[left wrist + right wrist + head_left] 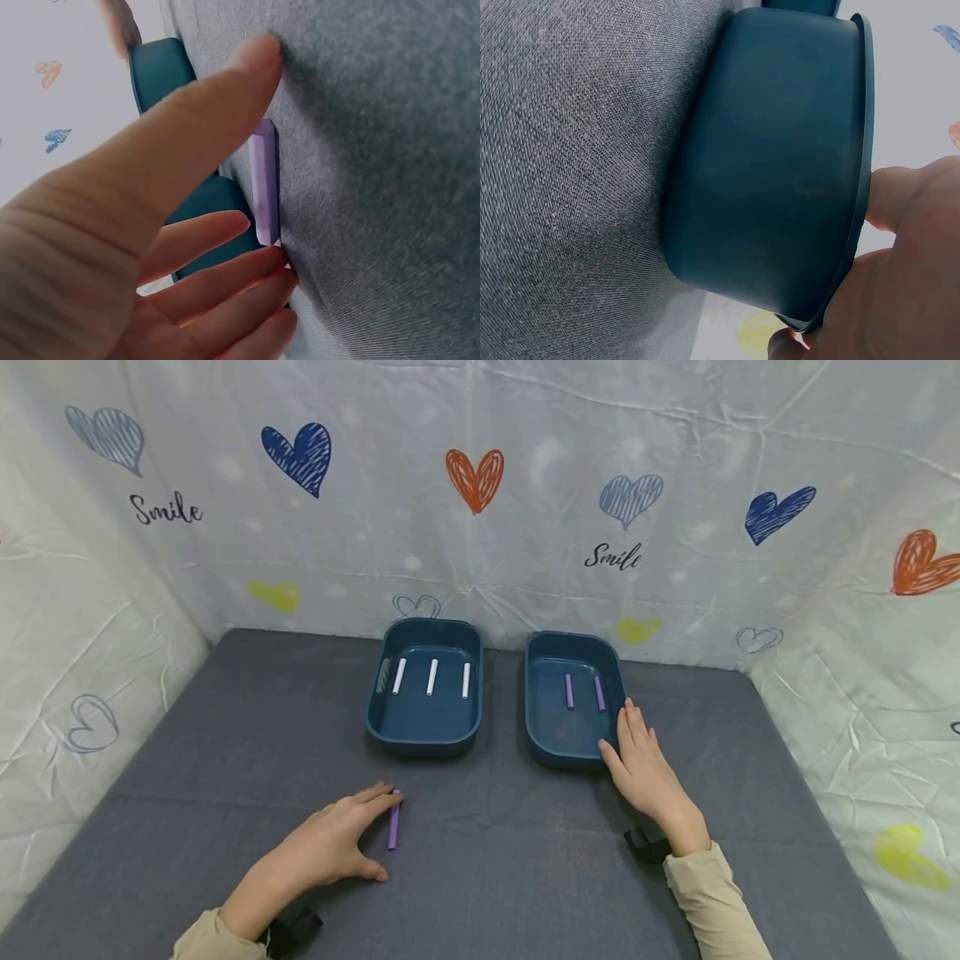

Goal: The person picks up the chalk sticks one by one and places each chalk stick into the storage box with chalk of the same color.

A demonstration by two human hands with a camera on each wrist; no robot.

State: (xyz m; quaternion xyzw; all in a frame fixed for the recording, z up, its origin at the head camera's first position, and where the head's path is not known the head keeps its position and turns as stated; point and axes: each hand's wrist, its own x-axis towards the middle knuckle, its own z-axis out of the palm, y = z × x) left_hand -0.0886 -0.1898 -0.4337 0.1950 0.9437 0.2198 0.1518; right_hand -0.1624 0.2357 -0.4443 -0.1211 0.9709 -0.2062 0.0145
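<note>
A short purple chalk-like stick (pixel 393 825) lies on the grey cloth in front of the left tray. My left hand (pixel 330 839) spreads around it, fingertips right at its far end. The thumb stays apart from the stick at the near side, as the left wrist view also shows for the purple stick (pixel 265 184). My right hand (pixel 645 768) rests on the near right corner of the right blue tray (pixel 534 727), fingers straight along the side rim and thumb at the front. In the right wrist view, the thumb touches the rim of that tray (pixel 772 157).
Two purple sticks (pixel 569 692) lie inside the right tray. Left of it stands another blue tray (pixel 423 731) with three white sticks (pixel 432 677) in a row. Behind both trays hangs a white curtain (pixel 540 527) printed with hearts, which also encloses the table's sides.
</note>
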